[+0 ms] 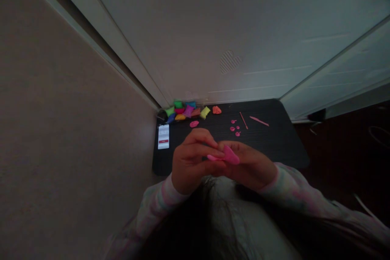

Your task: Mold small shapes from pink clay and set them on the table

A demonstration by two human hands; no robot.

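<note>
Both hands meet over the near edge of a dark table [207,130], around a bright pink piece of modelling clay [231,155]. My left hand [193,158] pinches the clay between its fingers. From the other side my right hand [248,162] holds the same piece, its fingers partly hidden behind it. The clay looks thin and flattened, with a wider lobe to the right. Beyond the hands lie a pink clay lump [194,124] and several small pink clay pieces [232,129]. To their right are a thin stick-like tool [243,120] and a flat pink tool [259,121].
Colourful clay packets [189,111] are heaped at the table's back left, with an orange lump [216,110] beside them. A lit phone [163,136] lies at the left edge. A white panelled door [195,40] stands right behind the table; a wall [76,130] is at left.
</note>
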